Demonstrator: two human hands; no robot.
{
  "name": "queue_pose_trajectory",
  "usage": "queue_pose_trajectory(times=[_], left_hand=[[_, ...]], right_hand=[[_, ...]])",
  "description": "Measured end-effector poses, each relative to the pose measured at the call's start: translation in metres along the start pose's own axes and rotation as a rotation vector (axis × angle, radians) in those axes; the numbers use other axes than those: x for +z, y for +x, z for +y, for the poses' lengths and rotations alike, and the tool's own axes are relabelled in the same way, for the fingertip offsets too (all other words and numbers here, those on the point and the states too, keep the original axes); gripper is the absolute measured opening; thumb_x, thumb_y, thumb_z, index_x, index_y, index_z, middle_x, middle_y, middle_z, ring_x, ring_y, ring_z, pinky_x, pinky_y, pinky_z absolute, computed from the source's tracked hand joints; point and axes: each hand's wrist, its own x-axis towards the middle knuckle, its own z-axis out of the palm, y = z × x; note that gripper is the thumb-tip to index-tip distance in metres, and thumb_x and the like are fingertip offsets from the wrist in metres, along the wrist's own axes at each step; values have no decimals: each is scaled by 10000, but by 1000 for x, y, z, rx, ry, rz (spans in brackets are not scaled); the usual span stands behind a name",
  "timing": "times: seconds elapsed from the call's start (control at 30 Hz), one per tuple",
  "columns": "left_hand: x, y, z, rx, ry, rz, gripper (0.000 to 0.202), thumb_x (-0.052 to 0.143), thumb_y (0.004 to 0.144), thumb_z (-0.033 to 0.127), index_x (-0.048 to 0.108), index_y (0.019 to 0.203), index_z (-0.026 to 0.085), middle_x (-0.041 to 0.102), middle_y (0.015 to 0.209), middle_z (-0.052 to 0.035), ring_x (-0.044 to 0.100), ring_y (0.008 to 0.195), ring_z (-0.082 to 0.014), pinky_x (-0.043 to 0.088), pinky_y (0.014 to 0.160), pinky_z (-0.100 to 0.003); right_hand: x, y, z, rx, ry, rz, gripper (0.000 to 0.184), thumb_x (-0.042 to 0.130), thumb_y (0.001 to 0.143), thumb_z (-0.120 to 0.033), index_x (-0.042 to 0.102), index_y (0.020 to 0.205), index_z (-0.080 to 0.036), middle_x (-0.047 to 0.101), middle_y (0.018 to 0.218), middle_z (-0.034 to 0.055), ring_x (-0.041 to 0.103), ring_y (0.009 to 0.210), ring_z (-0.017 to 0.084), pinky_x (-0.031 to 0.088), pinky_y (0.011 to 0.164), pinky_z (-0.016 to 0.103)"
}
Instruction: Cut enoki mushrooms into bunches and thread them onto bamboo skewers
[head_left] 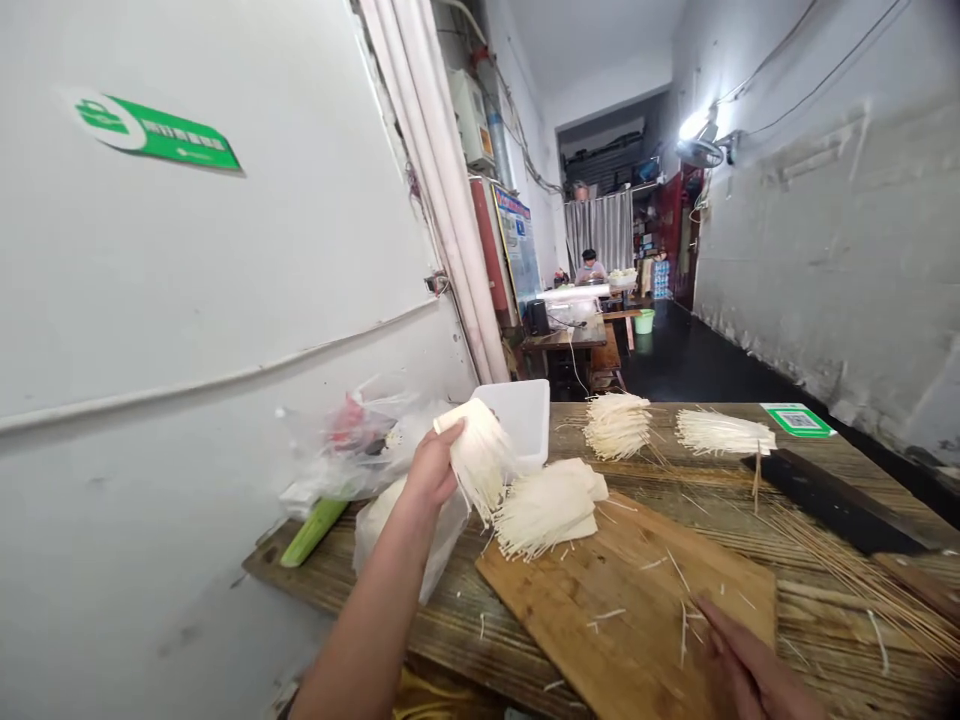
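My left hand (pixel 435 465) is closed around a bunch of enoki mushrooms (pixel 484 465), their thin ends hanging down. It is beside a white plastic tub (pixel 525 420). Just right of it, a larger pile of enoki (pixel 551 508) lies at the top corner of the wooden cutting board (pixel 622 610). Low over the board's right side is my right hand (pixel 750 660), its index finger stretched out among loose mushroom strands (pixel 684 632). I see nothing held in it. Two more enoki bundles, one at the middle (pixel 618 425) and one at the right (pixel 724 432), lie on the table.
At the right are a dark-bladed knife (pixel 840 500) and many thin bamboo skewers (pixel 847 570). Plastic bags (pixel 352 440) and a long green vegetable (pixel 315 530) lie by the left wall. A person (pixel 591 268) sits at a far table; a green bucket (pixel 643 322) stands nearby.
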Motion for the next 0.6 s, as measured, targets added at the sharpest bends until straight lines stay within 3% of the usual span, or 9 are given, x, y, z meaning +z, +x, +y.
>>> queue_pose_trajectory(times=[0.13,0.2,0.3,0.47,0.6], left_hand=[[31,-35,-21,-241,-155,-165,353,668,734,288,659,1014,73,721,972,-169,685,915,-279,531,839,-386],[50,-55,-43,-452,-327,-220,308,683,743,230,662,1023,103,732,949,-134,695,880,-244,545,812,-355],[73,-83,-72,-660,-468,-259,309,727,720,189,668,1014,113,739,925,-122,703,823,-236,563,770,-359],[95,-106,-92,-742,-489,-220,335,829,601,160,697,904,100,741,843,-113,693,737,-214,572,688,-323],[98,-112,-92,-715,-428,-171,326,872,540,207,704,789,83,721,747,-85,661,649,-173,561,631,-289]], right_hand=[[-28,31,-17,-9,-53,9,284,459,917,-217,598,1164,-193,721,1015,67,696,923,186,581,761,270],[-44,44,-27,-22,-78,28,271,479,922,-214,600,1164,-221,726,976,48,705,860,171,581,728,256],[-67,56,-42,-45,-106,-118,397,417,931,-125,514,1303,-223,728,916,32,701,738,132,563,629,206],[-91,63,-57,-70,-194,-245,349,366,922,-86,619,1150,-165,690,978,95,682,766,141,546,614,219],[-98,61,-59,-167,-256,-277,309,385,948,-117,612,1151,-167,665,775,35,638,621,114,482,528,204]])
